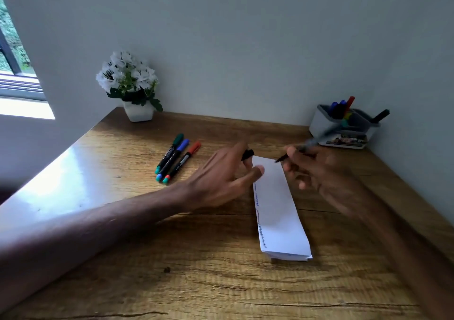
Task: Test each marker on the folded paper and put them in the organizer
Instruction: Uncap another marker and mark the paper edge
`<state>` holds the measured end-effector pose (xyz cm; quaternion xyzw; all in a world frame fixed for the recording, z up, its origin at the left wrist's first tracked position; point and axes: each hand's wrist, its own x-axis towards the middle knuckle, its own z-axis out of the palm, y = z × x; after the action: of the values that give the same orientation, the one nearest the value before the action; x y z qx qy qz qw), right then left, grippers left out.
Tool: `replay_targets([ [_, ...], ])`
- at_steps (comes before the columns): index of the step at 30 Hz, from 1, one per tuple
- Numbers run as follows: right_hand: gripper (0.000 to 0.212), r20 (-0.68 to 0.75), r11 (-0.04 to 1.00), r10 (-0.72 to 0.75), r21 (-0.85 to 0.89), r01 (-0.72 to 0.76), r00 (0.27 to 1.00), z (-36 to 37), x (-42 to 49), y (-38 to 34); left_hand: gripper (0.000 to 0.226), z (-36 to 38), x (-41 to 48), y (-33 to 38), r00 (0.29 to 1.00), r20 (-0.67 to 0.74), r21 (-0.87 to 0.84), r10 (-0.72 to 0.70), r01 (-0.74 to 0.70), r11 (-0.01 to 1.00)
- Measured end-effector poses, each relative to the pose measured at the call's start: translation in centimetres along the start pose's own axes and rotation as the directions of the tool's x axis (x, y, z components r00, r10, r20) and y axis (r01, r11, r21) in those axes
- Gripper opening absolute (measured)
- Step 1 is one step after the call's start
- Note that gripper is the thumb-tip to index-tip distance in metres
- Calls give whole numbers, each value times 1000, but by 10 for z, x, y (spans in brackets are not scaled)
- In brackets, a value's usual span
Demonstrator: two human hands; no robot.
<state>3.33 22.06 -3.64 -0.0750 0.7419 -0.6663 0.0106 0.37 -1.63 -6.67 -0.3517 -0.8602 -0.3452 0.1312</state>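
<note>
Watching right hand [317, 170] pinch uncapped marker [298, 150] over paper's [277, 209] far end; left fingers [253, 172] pin paper, gripping cap [247, 154]. I judge paper could slide, smearing ink.

Folded white paper [278, 211]: flat on desk, squiggle marks along left edge. Uncapped black marker [298, 150]: tilted, tip above paper's far end. Green marker [170, 153], blue marker [173, 159], red marker [182, 162]: capped, side by side, left of paper. Grey organizer [344, 129]: far right corner, several markers inside.

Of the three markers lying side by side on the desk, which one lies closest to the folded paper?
The red-capped marker: it is the rightmost of the three, on the side toward the paper, with the blue marker in the middle and the green marker farthest left.
</note>
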Motion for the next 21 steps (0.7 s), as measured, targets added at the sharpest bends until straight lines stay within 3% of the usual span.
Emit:
replay_targets([
  [3,32,0,998,-41,-41,41,999,15,0,2,47,-6,-10,2,999,52,16,17,-18,1000],
  [7,21,10,994,-38,-99,39,999,23,0,-1,72,-12,-25,9,970,245,-44,-2,13,999],
  [10,24,24,992,13,-124,-10,1000,25,0,1,65,-9,-30,12,939,342,19,-17,11,1000],
  [21,24,-49,996,-8,-88,4,999,24,-4,1,96,-8,-29,14,945,314,84,-94,71,994],
])
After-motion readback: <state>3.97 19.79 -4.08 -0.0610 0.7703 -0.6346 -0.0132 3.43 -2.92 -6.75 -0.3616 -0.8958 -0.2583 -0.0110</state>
